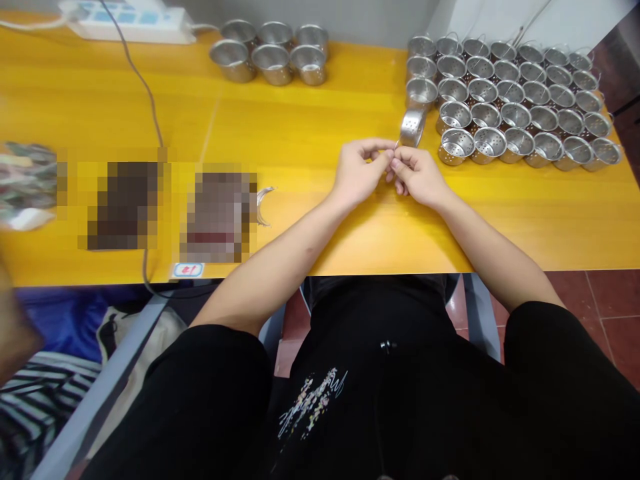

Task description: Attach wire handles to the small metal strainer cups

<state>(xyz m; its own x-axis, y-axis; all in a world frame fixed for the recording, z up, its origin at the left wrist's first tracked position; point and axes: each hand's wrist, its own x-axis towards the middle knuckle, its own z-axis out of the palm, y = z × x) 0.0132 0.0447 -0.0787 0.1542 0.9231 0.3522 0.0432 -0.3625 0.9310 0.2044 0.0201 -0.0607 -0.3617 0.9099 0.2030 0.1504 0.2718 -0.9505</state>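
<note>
Both hands meet over the yellow table, their fingertips pinched together on a thin wire handle. The wire leads up to a small perforated metal cup (pixel 413 128), which is tilted on its side just beyond the fingers. My left hand (pixel 361 170) is closed, thumb and index finger on the wire. My right hand (pixel 420 175) is closed too, pinching the wire close beside the left. Fingers cover most of the wire, so I cannot see exactly where each grips it. Several thin curved wires (pixel 265 205) lie on the table near my left forearm.
Rows of perforated metal cups (pixel 515 117), many with wire handles, fill the right rear. More metal cups (pixel 273 63) stand at the back. A power strip (pixel 130 25), a cable (pixel 135 63) and two blurred-out flat objects (pixel 220 217) are leftward. Another person's arm (pixel 17 327) shows at left.
</note>
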